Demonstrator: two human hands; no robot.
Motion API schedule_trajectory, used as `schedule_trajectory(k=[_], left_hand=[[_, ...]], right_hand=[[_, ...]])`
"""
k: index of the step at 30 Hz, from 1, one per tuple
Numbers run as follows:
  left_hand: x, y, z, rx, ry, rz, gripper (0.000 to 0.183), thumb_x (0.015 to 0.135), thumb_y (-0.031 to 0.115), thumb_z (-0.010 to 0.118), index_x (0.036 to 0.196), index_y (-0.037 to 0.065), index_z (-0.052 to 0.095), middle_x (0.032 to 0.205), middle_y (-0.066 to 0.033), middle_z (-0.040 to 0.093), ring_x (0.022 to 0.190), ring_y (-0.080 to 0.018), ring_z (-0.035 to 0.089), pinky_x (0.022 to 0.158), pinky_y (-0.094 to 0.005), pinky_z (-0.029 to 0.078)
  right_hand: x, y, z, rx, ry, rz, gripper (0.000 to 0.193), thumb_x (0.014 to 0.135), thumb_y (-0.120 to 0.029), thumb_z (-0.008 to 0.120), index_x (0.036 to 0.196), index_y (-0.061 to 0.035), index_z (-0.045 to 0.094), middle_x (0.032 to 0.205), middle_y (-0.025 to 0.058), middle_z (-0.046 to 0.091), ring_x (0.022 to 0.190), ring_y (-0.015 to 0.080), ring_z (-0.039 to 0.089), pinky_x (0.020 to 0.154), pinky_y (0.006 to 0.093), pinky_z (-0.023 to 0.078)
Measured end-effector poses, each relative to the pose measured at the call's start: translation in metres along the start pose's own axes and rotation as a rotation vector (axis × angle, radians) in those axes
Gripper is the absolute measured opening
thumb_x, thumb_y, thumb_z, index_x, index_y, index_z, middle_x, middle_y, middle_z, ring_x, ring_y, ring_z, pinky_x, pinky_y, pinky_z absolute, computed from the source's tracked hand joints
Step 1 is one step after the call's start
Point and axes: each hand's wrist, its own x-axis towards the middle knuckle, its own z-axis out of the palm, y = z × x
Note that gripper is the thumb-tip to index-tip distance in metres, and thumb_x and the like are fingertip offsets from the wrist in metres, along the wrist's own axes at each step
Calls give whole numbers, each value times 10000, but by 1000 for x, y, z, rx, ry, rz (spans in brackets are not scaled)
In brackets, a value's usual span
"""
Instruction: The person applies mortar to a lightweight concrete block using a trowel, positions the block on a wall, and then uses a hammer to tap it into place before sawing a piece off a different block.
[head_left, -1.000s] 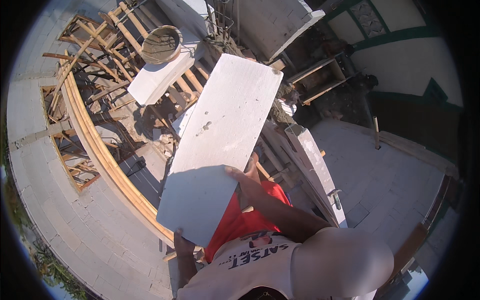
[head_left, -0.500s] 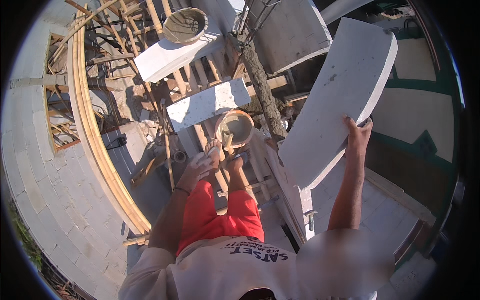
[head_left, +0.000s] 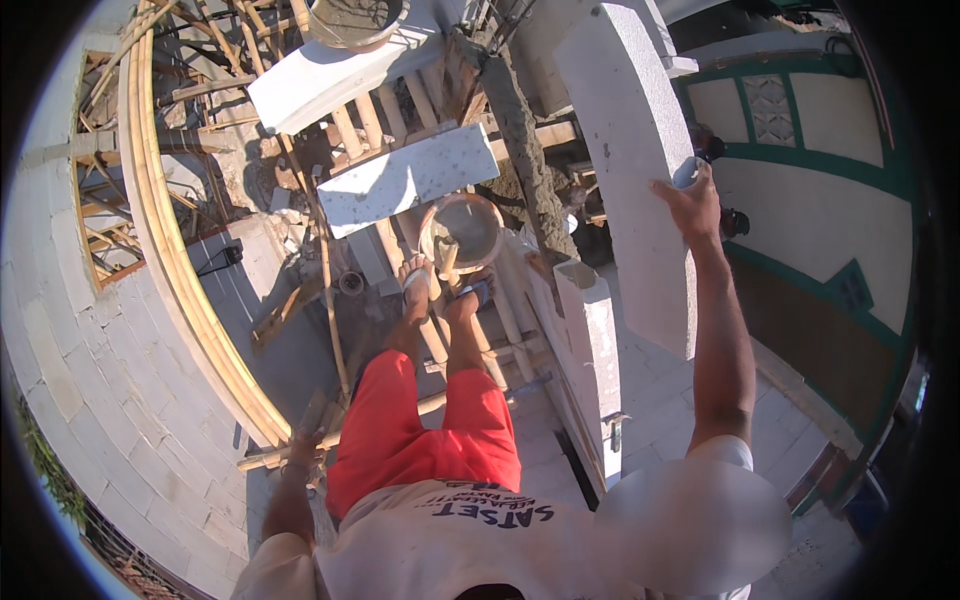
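My right hand (head_left: 692, 205) grips the long edge of a large white lightweight concrete block (head_left: 640, 170), thumb on its broad face and fingers behind the edge. The block is held up on the right, beside the top of a narrow block wall (head_left: 590, 330). My left hand (head_left: 303, 445) is low on the left by the end of a bamboo crosspiece (head_left: 262, 459); shadow and blur hide whether its fingers grip it. Ahead of my feet stands a round bucket (head_left: 425, 232) with grey mortar and a wooden-handled tool (head_left: 447, 260) in it.
I stand on bamboo poles (head_left: 433, 340) with gaps between them. Two white blocks lie ahead, a nearer one (head_left: 350, 200) and a farther one (head_left: 300, 95) bearing another bucket (head_left: 365, 42). A rough concrete column (head_left: 525, 150) rises ahead right. Long bamboo poles (head_left: 165, 240) run along the left.
The white block has swung more upright, its lower end moving right, away from the wall top. My left hand has moved from near my knee down and left to the bamboo crosspiece.
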Motion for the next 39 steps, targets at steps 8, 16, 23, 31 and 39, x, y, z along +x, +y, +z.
schedule_trajectory(k=[8, 16, 23, 31, 39], left_hand=[[22, -23, 35, -41, -42, -39, 810, 837, 329, 789, 1503, 144, 368, 1362, -195, 501, 1136, -352, 601, 836, -491, 557], [34, -47, 17, 367, -97, 325, 594, 824, 246, 745, 1368, 131, 535, 1295, -213, 529, 1184, -357, 563, 865, -405, 560], [43, -56, 2, 583, -50, 592, 469, 835, 195, 679, 1299, 180, 612, 1313, -233, 520, 1216, -420, 519, 1005, -463, 468], [35, -37, 20, 690, -127, 647, 422, 838, 228, 659, 1247, 131, 632, 1244, -226, 582, 1191, -418, 531, 996, -473, 462], [24, -2, 31, 339, -58, 307, 555, 860, 274, 710, 1339, 57, 530, 1254, -222, 584, 1113, -348, 603, 937, -417, 496]], right_hand=[[11, -21, 46, -60, -26, -24, 942, 670, -460, 804, 1356, 85, 456, 1246, 253, 612, 1153, 358, 623, 974, 426, 486], [22, -31, 71, -83, -13, -53, 1009, 676, -493, 803, 1400, 93, 413, 1273, 267, 594, 1150, 370, 626, 982, 448, 488], [29, -51, 80, -33, 13, -106, 1009, 674, -492, 783, 1404, 95, 408, 1286, 257, 588, 1168, 371, 612, 989, 450, 480], [26, -56, 83, -83, 36, -63, 987, 688, -489, 788, 1404, 79, 416, 1285, 242, 587, 1183, 357, 599, 996, 443, 473], [20, -60, 77, -38, 30, -45, 966, 705, -451, 804, 1405, 86, 410, 1311, 236, 568, 1199, 365, 585, 1015, 441, 459]])
